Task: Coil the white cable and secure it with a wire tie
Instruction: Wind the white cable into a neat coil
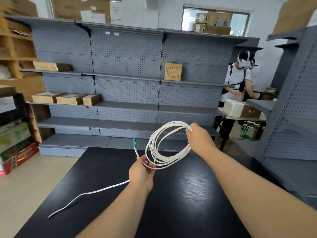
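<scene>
**Storeroom counter: coiling partly done**

Black counter (188, 194) carries the loose tail of the white cable (171, 161) at left. Left hand (142, 172) pinches the coil's near edge by a green connector (134, 142); right hand (199, 138) grips its far side. Tail unwound; no wire tie visible.

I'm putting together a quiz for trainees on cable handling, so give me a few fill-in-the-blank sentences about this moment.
1. The right hand grips the top of the coil, whose cable is ___.
2. The connector sticking up above the left hand is ___.
3. The loose tail lies on the table, whose top is ___.
Missing words: white; green; black.
</scene>
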A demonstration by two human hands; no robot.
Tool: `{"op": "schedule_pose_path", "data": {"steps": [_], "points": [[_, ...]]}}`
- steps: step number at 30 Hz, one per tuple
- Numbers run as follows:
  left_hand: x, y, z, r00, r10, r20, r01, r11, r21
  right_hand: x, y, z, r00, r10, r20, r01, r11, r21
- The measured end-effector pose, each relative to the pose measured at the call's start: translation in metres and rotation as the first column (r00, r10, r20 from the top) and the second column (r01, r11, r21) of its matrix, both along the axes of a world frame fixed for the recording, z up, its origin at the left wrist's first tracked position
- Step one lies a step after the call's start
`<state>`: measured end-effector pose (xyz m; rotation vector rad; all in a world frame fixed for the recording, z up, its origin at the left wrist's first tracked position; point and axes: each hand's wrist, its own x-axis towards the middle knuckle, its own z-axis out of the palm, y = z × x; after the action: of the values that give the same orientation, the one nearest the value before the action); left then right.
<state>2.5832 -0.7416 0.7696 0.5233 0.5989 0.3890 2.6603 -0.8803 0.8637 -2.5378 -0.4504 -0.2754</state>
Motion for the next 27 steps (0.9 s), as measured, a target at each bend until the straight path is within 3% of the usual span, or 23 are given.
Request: {"op": "schedule_pose_path", "data": {"steps": [9,13,18,27], "points": [[0.013,0.035,0.011,0.983,-0.185,0.001,0.171,0.907,0.385,0.008,0.008,-0.001,0.994,0.112,0.000,-0.112,0.994,-0.013],[0.024,0.044,0.020,0.968,-0.251,-0.002,0.220,0.847,0.484,0.016,0.015,0.003,0.989,0.150,0.006,-0.150,0.987,-0.050],[0.041,0.044,0.029,0.978,-0.208,-0.011,0.185,0.846,0.501,0.030,0.028,0.008,0.984,0.174,0.036,-0.168,0.976,-0.138],[0.068,0.066,0.037,0.988,-0.150,-0.034,0.117,0.590,0.799,0.062,0.057,0.011,0.981,0.187,0.055,-0.173,0.965,-0.198]]}}
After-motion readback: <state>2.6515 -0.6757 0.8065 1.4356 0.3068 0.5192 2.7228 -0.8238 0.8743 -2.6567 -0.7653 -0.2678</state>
